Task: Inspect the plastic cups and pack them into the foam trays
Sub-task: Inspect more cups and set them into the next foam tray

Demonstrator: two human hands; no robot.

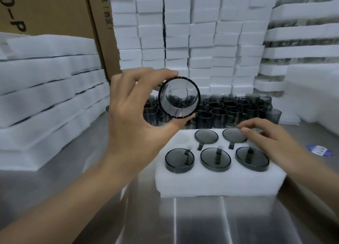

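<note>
steel table (201, 221) | left hand (132, 119) grips raised cup (178, 97) | right hand (266, 135) relaxed, fingertips on packed cup (233, 134) in foam tray (220, 185)

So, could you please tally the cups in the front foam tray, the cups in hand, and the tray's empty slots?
Cups seated in the foam tray: 5
Cup held in the left hand: 1
Empty slots: 1
Total cups: 6, leaving out the loose cups behind, too crowded to count.
</note>
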